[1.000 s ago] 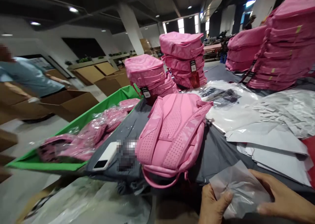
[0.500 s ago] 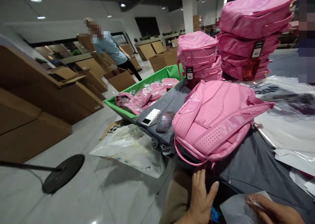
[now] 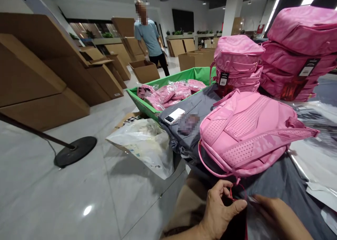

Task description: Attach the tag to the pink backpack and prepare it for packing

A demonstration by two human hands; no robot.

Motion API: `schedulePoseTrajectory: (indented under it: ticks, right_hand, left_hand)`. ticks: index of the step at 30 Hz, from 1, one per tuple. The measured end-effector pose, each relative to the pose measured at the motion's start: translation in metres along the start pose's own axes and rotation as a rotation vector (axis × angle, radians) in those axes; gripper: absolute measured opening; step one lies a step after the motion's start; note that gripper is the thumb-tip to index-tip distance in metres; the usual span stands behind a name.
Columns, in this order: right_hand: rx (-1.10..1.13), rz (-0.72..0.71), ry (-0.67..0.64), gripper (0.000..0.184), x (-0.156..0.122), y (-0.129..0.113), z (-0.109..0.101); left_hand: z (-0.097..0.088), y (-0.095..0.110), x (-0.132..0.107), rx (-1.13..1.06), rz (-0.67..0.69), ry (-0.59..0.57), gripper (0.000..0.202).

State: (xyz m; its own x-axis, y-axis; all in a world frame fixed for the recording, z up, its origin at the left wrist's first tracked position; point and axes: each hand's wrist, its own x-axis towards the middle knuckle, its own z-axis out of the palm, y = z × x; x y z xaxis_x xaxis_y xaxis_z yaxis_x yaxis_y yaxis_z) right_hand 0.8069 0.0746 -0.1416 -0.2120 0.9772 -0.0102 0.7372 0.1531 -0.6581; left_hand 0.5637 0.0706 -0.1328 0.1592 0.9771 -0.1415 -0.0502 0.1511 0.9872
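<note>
A pink backpack lies with its padded back and straps facing up on the grey cloth, close in front of me. Below its near edge, my left hand is closed on a dark, red-edged tag with a thin red cord looping above it. The cord runs close to the backpack's lower edge; whether it is attached is unclear. To the right, my right hand is blurred, its fingers pinched at a translucent plastic bag beside the tag.
Stacked pink backpacks stand behind. A green-lined bin holds plastic-wrapped pink items. A white phone-like device rests on the cloth. Left are a white plastic bag, a round stand base and cardboard boxes. Another person stands beyond.
My view has swung left. My left hand has gone from spread fingers to gripping the dark tag and red cord. My right hand has moved closer to it with the plastic.
</note>
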Motion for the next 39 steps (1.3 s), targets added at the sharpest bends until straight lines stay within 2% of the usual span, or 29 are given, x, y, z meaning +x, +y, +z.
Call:
schedulePoseTrajectory:
  ticks: [1, 3, 5, 7, 10, 14, 16, 17, 19, 21, 22, 24, 26, 27, 30, 32, 36, 39]
  right_hand:
    - [0.065, 0.006, -0.013, 0.050, 0.015, -0.015, 0.008]
    - [0.198, 0.073, 0.030, 0.063, 0.037, -0.039, 0.019]
    - [0.310, 0.177, 0.098, 0.072, 0.045, -0.052, 0.020]
    - [0.424, 0.232, 0.088, 0.072, 0.043, -0.057, 0.016]
    - [0.507, 0.205, 0.096, 0.067, 0.032, -0.060, 0.008]
    - [0.454, 0.139, 0.124, 0.057, 0.031, -0.063, 0.013]
    - [0.407, 0.119, 0.188, 0.052, 0.034, -0.060, 0.021]
    - [0.387, 0.115, 0.229, 0.051, 0.035, -0.057, 0.025]
    - [0.369, 0.119, 0.279, 0.052, 0.036, -0.049, 0.033]
    - [0.375, 0.131, 0.272, 0.053, 0.036, -0.040, 0.039]
    - [0.379, 0.136, 0.270, 0.054, 0.036, -0.037, 0.040]
    - [0.383, 0.139, 0.241, 0.056, 0.035, -0.032, 0.041]
    - [0.379, 0.126, 0.217, 0.058, 0.035, -0.032, 0.036]
    - [0.372, 0.115, 0.197, 0.058, 0.035, -0.034, 0.031]
    - [0.330, 0.065, 0.138, 0.057, 0.034, -0.039, 0.009]
    - [0.256, 0.008, 0.197, 0.052, 0.033, -0.041, -0.006]
    - [-0.023, -0.240, 0.444, 0.043, 0.030, -0.053, -0.021]
    - [-0.422, -0.445, 0.550, 0.035, 0.029, -0.076, -0.019]
  left_hand:
    - [0.003, -0.003, -0.003, -0.017, 0.028, -0.017, 0.061]
    - [0.010, -0.014, -0.008, 0.006, 0.116, -0.065, 0.043]
    - [0.015, -0.028, -0.008, 0.085, 0.212, -0.134, 0.025]
    - [0.018, -0.039, -0.006, 0.165, 0.281, -0.206, 0.020]
    - [0.019, -0.047, 0.000, 0.305, 0.321, -0.254, 0.019]
    - [0.018, -0.050, 0.003, 0.540, 0.342, -0.249, 0.022]
    - [0.012, -0.051, 0.002, 0.573, 0.389, -0.219, 0.018]
    - [0.008, -0.050, 0.001, 0.549, 0.401, -0.169, 0.016]
    - [-0.001, -0.046, 0.000, 0.421, 0.344, 0.013, 0.021]
    - [-0.007, -0.039, 0.002, 0.199, 0.208, 0.173, 0.038]
    - [-0.007, -0.035, 0.005, 0.045, 0.129, 0.177, 0.049]
    - [0.000, -0.026, 0.014, -0.308, -0.005, 0.084, 0.062]
    - [0.013, -0.019, 0.025, -0.593, -0.084, 0.026, 0.058]
    - [0.021, -0.017, 0.030, -0.681, -0.111, 0.058, 0.053]
    - [0.040, -0.018, 0.041, -0.770, -0.192, 0.262, 0.041]
    - [0.046, -0.024, 0.045, -0.767, -0.261, 0.345, 0.040]
    - [0.049, -0.041, 0.050, -0.712, -0.353, 0.391, 0.040]
    - [0.050, -0.044, 0.051, -0.701, -0.437, 0.403, 0.039]
